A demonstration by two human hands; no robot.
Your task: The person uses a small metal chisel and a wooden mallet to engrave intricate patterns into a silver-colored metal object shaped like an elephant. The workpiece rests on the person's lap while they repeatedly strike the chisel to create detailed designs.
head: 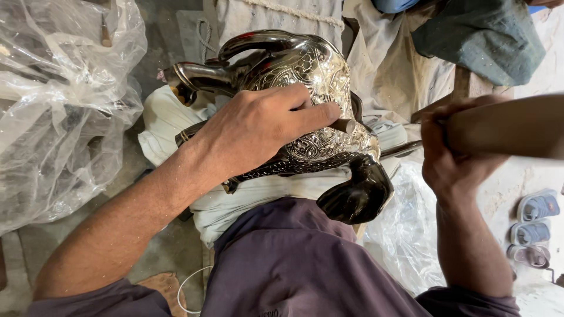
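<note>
- Pressed flat, the left hand (258, 126) lies over the engraved metal vessel (311, 105), thumb and fingers pinching a short wooden-handled punch (342, 124) against its patterned side.
- Closed in a fist, the right hand (449, 155) grips a thick wooden mallet handle (508, 126) at the right of the scene, lifted clear of the vessel and blurred.
- That vessel sits on the person's lap, middle of the view, resting on a pale folded cloth (167, 117) over dark purple trousers (294, 264); its curved handle (258, 40) points far and a dark rounded part (358, 196) hangs near.
- Risk, as I judge it: the polished curved side gives the punch little purchase, so a glancing blow could skid the tip and scar the engraving, or land on the left fingers.
- Another: the vessel is steadied only by a hand and soft cloth, so it could roll on the lap.
- Underfoot is a dusty grey floor (170, 246); crumpled clear plastic sheeting (64, 100) fills the left, more plastic lies near right.
- Far off are pale sacking (388, 70) and a dark green cloth bundle (487, 35); small sandals (531, 226) stand at the right edge.
</note>
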